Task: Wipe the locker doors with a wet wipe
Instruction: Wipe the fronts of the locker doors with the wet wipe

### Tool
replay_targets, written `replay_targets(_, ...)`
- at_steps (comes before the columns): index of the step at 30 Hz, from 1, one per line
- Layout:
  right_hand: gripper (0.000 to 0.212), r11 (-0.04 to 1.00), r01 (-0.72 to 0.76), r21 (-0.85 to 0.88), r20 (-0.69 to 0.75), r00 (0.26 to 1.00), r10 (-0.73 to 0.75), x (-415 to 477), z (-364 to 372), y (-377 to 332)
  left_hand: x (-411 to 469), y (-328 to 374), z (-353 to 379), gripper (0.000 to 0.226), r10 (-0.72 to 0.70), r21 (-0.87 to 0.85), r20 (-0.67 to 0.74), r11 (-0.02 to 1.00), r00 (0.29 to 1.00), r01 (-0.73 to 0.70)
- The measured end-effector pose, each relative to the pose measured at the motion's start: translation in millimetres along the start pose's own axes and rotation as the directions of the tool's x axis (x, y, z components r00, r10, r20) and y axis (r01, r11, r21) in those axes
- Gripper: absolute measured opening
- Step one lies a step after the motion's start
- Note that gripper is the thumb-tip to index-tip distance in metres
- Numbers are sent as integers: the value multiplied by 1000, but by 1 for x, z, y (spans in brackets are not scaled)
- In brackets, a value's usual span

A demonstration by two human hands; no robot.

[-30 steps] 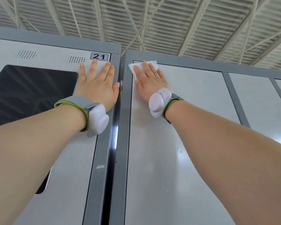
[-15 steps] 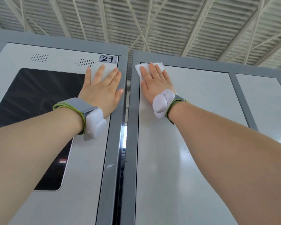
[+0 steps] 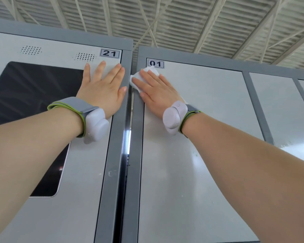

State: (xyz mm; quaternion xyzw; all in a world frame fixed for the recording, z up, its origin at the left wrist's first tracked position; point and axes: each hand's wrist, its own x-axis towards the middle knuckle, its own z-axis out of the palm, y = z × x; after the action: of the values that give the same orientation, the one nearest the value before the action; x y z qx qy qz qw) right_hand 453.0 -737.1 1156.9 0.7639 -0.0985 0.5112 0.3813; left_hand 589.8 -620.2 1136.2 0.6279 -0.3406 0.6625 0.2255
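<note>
I am pressing the wet wipe (image 3: 152, 71) flat under my right hand (image 3: 158, 92), fingers straight, at eleven o'clock on door 01 (image 3: 200, 128). My left hand (image 3: 104, 87) is lying flat on door 21 (image 3: 88, 172). I am not gripping the wipe, so it could slip into the gap (image 3: 128, 137).

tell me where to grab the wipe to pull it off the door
Probably best to pinch the bunched corner of the wipe that sticks out past the fingertips of the right hand, just below the 01 label, coming from above. The rest lies pressed to the door under straight fingers, so only that raised free edge offers a hold.
</note>
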Motion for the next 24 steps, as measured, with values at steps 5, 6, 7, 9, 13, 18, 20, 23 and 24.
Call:
replay_targets(5, 48, 997, 78, -9, 30, 997, -78, -21, 0, -3, 0, 1, -2, 55, -15, -10, -9, 1000, 1000, 15)
replay_targets(6, 49, 996, 86, -10, 36, 996, -86, -26, 0, -2, -1, 1, -2, 55, -16, -10, -18, 1000, 1000, 15)
replay_targets(7, 49, 996, 92, -11, 38, 995, -92, -30, 0, -1, -2, 1, -2, 55, -15, -12, -29, 1000, 999, 15)
replay_targets(9, 49, 997, 81, -19, 33, 996, -80, -38, 1, 4, -6, 1, -1, 53, -15, -25, -62, 1000, 998, 13)
replay_targets(13, 52, 994, -101, -30, 0, 995, 101, -38, 3, 16, -8, 2, -1, 51, 0, -37, -100, 999, 995, -4)
replay_targets(18, 52, 989, -148, -23, -12, 989, 148, -24, 2, 9, -9, 4, 2, 48, 7, -61, -139, 998, 990, -16)
replay_targets(20, 51, 997, -70, -30, -18, 997, 69, -26, 4, 5, -9, 4, 2, 46, 6, -81, -160, 997, 987, -20)
replay_targets(23, 51, 999, 10, -34, 13, 1000, -9, -32, 4, 1, -11, 4, 1, 42, 10, -112, -188, 993, 982, -32)
replay_targets(24, 51, 999, 30, -36, 25, 999, -29, -35, 5, 0, -12, 4, 2, 40, 16, -118, -199, 992, 980, -40)
